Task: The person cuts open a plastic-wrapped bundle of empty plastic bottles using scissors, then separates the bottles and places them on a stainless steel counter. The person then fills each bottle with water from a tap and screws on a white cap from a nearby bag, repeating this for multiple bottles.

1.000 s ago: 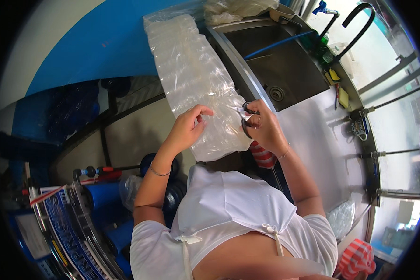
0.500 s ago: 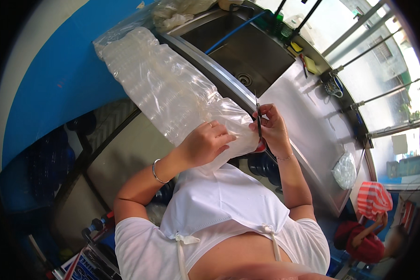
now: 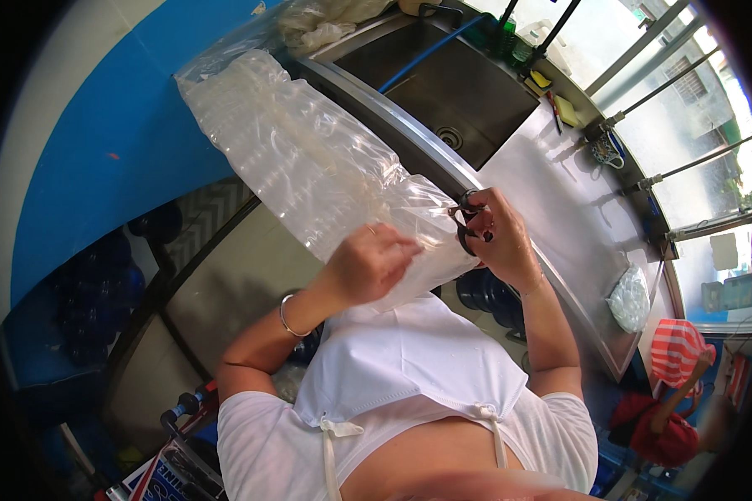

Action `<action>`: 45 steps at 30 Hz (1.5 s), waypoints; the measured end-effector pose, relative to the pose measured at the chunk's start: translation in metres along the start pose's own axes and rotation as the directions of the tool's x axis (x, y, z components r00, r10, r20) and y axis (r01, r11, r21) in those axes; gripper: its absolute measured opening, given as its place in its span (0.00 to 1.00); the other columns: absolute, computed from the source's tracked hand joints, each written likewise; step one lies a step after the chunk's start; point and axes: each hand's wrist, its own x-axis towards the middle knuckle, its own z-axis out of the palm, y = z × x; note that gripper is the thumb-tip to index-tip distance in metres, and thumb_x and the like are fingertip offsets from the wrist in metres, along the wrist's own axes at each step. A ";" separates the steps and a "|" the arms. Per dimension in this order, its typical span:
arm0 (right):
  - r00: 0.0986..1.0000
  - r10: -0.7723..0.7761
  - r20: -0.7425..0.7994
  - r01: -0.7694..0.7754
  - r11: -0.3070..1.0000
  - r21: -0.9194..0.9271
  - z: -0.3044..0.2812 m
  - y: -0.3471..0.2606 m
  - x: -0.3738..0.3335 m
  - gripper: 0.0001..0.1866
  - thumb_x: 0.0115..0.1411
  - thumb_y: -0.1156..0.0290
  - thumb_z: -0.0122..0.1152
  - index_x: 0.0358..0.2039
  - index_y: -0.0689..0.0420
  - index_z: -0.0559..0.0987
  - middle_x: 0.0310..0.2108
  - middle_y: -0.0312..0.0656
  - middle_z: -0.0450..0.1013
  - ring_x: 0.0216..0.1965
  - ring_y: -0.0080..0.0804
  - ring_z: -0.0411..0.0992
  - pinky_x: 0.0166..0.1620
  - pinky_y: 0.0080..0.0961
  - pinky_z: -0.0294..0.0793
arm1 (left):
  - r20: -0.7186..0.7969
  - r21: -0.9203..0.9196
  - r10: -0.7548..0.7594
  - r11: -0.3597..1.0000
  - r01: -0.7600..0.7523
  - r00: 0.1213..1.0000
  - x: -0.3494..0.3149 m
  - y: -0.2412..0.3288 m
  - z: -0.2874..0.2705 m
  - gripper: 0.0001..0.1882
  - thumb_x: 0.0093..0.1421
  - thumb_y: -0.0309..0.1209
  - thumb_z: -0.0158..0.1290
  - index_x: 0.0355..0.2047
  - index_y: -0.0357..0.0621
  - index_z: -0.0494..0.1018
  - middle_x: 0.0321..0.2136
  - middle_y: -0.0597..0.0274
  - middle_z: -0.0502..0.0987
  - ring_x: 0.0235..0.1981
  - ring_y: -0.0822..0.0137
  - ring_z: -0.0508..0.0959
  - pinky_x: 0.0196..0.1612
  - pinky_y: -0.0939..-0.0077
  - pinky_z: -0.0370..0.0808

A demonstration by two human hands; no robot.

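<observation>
A long, clear plastic bag [image 3: 309, 150] stretches from the far left, along the front of the sink, down to my apron. My left hand [image 3: 370, 263] is on its near end, fingers curled and closed on the plastic, blurred by motion. To the right of it, my right hand [image 3: 503, 238] grips a pair of small scissors [image 3: 466, 219] with dark handles, my fingers at the loops. The blades point left, at the bag's right edge; whether they touch the plastic I cannot tell.
Beyond the bag is a metal sink [image 3: 443, 83] with a steel counter [image 3: 551, 209] to its right. A knotted clear bag [image 3: 629, 299] lies on the counter. Blue water jugs [image 3: 489, 299] stand below. At far right, another person [image 3: 656, 426] holds a striped bag [image 3: 681, 355].
The scissors have turned in my right hand, from pointing up to pointing left toward the plastic. My left hand has shifted slightly and is now blurred. The whole view has moved a little.
</observation>
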 end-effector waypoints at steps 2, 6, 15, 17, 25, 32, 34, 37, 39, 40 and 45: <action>0.999 -0.033 0.024 0.032 0.999 0.039 0.001 0.001 0.003 0.24 0.46 0.86 0.67 0.44 0.61 0.70 0.36 0.41 0.67 0.31 0.26 0.72 0.35 0.22 0.73 | -0.030 0.122 -0.105 0.987 0.108 0.994 0.003 -0.021 -0.015 0.13 0.56 0.23 0.55 0.43 0.43 0.79 0.39 0.59 0.79 0.44 0.54 0.77 0.47 0.60 0.73; 0.998 0.027 0.060 -0.030 0.998 0.061 0.000 0.001 0.006 0.24 0.46 0.85 0.67 0.44 0.61 0.70 0.35 0.40 0.67 0.29 0.25 0.70 0.34 0.22 0.73 | -0.078 0.289 -0.212 0.930 0.226 0.974 0.013 -0.061 -0.033 0.15 0.56 0.21 0.53 0.44 0.41 0.77 0.43 0.54 0.77 0.48 0.52 0.74 0.50 0.57 0.71; 0.999 -0.032 0.022 0.031 0.999 0.040 -0.004 0.009 0.004 0.23 0.47 0.83 0.67 0.45 0.60 0.70 0.36 0.41 0.69 0.28 0.25 0.70 0.34 0.22 0.73 | 0.188 0.309 -0.229 0.937 0.164 0.955 0.030 -0.082 -0.056 0.07 0.53 0.24 0.57 0.33 0.44 0.75 0.33 0.62 0.74 0.40 0.56 0.72 0.46 0.58 0.67; 0.999 -0.019 0.029 0.018 0.999 0.044 -0.003 0.012 0.002 0.23 0.47 0.83 0.67 0.45 0.61 0.70 0.39 0.43 0.69 0.29 0.27 0.71 0.36 0.23 0.74 | 0.174 0.342 -0.192 0.931 0.124 0.966 0.033 -0.081 -0.054 0.05 0.53 0.25 0.57 0.30 0.45 0.74 0.31 0.63 0.73 0.39 0.57 0.72 0.45 0.60 0.66; 0.998 -0.057 0.001 0.057 0.998 0.019 -0.002 0.016 0.002 0.24 0.46 0.81 0.69 0.45 0.58 0.72 0.35 0.40 0.70 0.30 0.29 0.71 0.36 0.25 0.74 | 0.144 0.260 -0.190 0.954 0.148 0.971 0.035 -0.078 -0.057 0.04 0.54 0.27 0.57 0.27 0.46 0.73 0.28 0.65 0.71 0.37 0.59 0.71 0.45 0.61 0.63; 0.919 -0.392 -0.034 0.336 0.827 -0.451 0.003 0.007 0.035 0.24 0.46 0.70 0.73 0.44 0.57 0.76 0.39 0.42 0.73 0.44 0.43 0.71 0.48 0.36 0.73 | 0.162 0.215 -0.233 0.957 0.196 0.959 0.037 -0.076 -0.054 0.05 0.55 0.30 0.57 0.26 0.45 0.72 0.24 0.64 0.67 0.31 0.62 0.68 0.42 0.67 0.60; 0.903 -0.427 0.045 0.397 0.789 -0.469 0.006 0.002 0.046 0.22 0.46 0.68 0.73 0.41 0.59 0.76 0.38 0.43 0.72 0.43 0.43 0.71 0.48 0.36 0.72 | 0.148 0.218 -0.241 0.954 0.206 0.959 0.036 -0.075 -0.053 0.05 0.55 0.30 0.57 0.26 0.44 0.72 0.24 0.64 0.67 0.31 0.62 0.68 0.43 0.66 0.60; 0.886 -0.430 0.174 0.460 0.766 -0.448 0.010 -0.006 0.065 0.20 0.45 0.67 0.73 0.38 0.60 0.77 0.36 0.43 0.72 0.42 0.43 0.70 0.48 0.35 0.72 | 0.164 0.216 -0.287 0.944 0.250 0.944 0.035 -0.074 -0.051 0.04 0.54 0.27 0.57 0.25 0.47 0.72 0.26 0.65 0.70 0.35 0.60 0.70 0.44 0.62 0.60; 0.872 -0.422 0.248 0.489 0.756 -0.435 0.013 -0.012 0.077 0.21 0.44 0.67 0.74 0.37 0.60 0.78 0.36 0.44 0.73 0.42 0.43 0.71 0.48 0.35 0.73 | 0.154 0.223 -0.282 0.944 0.245 0.947 0.034 -0.074 -0.051 0.04 0.54 0.26 0.57 0.25 0.46 0.72 0.27 0.65 0.70 0.35 0.60 0.70 0.44 0.62 0.60; 0.863 -0.422 0.277 0.505 0.745 -0.436 0.014 -0.015 0.083 0.21 0.44 0.67 0.75 0.38 0.60 0.78 0.36 0.44 0.73 0.42 0.43 0.71 0.48 0.36 0.73 | 0.151 0.223 -0.288 0.942 0.251 0.946 0.034 -0.074 -0.051 0.04 0.54 0.26 0.57 0.25 0.46 0.72 0.27 0.65 0.70 0.35 0.59 0.70 0.44 0.62 0.60; 0.817 -0.400 0.414 0.565 0.695 -0.445 0.013 -0.030 0.104 0.20 0.43 0.68 0.75 0.36 0.60 0.78 0.34 0.45 0.74 0.41 0.44 0.73 0.47 0.37 0.73 | 0.133 0.221 -0.297 0.939 0.264 0.946 0.032 -0.075 -0.050 0.04 0.55 0.27 0.56 0.25 0.46 0.72 0.27 0.64 0.70 0.36 0.59 0.71 0.44 0.61 0.60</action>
